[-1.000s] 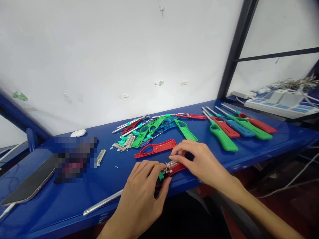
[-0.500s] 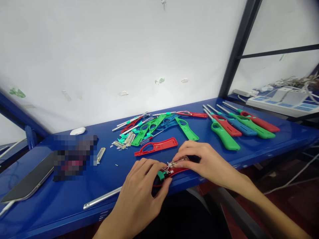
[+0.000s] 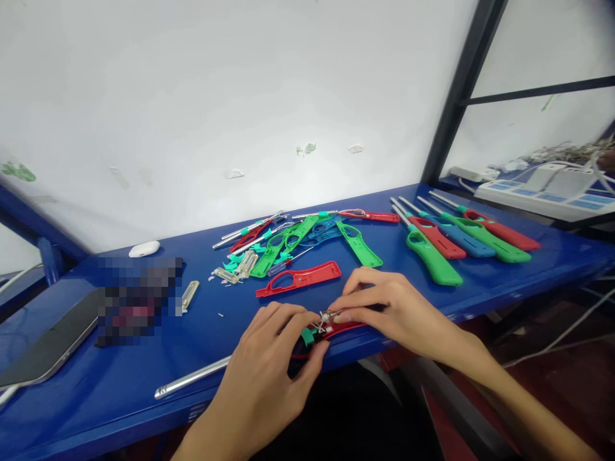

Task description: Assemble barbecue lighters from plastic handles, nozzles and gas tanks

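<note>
Near the front edge of the blue bench, both hands work on an opened red lighter body with a teal part and small wires showing. My left hand grips its left end, fingers curled around it. My right hand pinches the small clear and metal insert at its middle. The lighter's silver tube runs out to the left along the bench edge. A red half shell lies just behind the hands.
A heap of green, red and blue lighter shells and metal tubes lies further back. Several whole lighters lie in a row at right. A phone and a white case lie at left. Power strips sit far right.
The hands stay on the red lighter body; my right fingers have shifted slightly over the insert. The view has tilted a little.
</note>
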Motion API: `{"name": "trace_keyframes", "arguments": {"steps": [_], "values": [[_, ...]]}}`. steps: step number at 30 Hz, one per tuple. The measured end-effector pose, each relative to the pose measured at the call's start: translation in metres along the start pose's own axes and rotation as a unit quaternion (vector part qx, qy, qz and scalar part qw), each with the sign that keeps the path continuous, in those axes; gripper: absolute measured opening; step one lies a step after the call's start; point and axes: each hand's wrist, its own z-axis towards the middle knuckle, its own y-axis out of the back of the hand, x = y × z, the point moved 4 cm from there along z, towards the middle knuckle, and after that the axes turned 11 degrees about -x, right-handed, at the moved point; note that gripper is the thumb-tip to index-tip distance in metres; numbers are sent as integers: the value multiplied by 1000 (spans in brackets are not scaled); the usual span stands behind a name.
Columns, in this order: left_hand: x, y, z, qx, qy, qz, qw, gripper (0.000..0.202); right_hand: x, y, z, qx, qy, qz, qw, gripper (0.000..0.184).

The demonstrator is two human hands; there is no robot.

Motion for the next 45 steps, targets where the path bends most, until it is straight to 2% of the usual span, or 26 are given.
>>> {"name": "trace_keyframes", "arguments": {"steps": [4,15,23,32,35,38,41,45], "values": [[0,0,1,-4,-1,-9,1000,17,2,0,-2,2,10,-9,1000,19],[-1,0,0,-15,-8,-7,1000,17,8,-1,-2,13,100,-89,991,27],[-1,1,1,4,-2,-21,1000,18,10,0,-4,24,75,-90,993,25],[-2,2,3,-13,-20,-13,1000,17,8,0,-3,19,57,-67,996,22],[-2,2,3,-3,-19,1,1000,16,7,-1,-3,19,51,-66,996,21],[2,10,0,6,-17,43,999,26,5,0,-3,18,42,-63,997,21],[13,30,-4,-24,-1,78,997,35,4,0,-4,17,46,-61,997,23],[33,53,-14,-14,43,94,995,21,3,0,-4,18,42,-60,997,23]]}}
